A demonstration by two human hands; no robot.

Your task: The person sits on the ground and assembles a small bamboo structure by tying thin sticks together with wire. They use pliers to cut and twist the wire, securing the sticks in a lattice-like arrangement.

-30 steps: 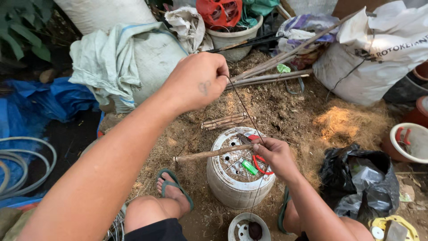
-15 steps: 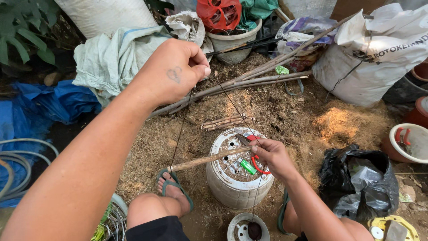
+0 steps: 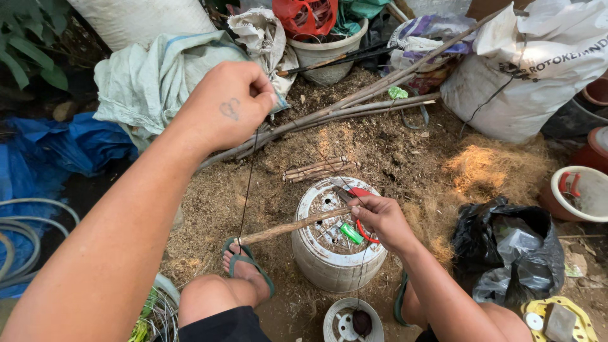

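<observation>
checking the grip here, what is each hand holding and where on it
The right hand holds a wooden stick by its right end, over the upturned pot. The raised left hand is fisted on a thin dark string, pinching its upper end.

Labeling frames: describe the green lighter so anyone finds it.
Find the upturned white pot at centre, in front of the person's knees. On its top, just left of the right hand, lies the lighter: small, bright green, beside red-handled scissors.

The stick is rough, matt wood; the upturned pot under it looks like dull, scuffed white plastic. A thin dark string looks matt. The lighter is glossy green plastic.
</observation>
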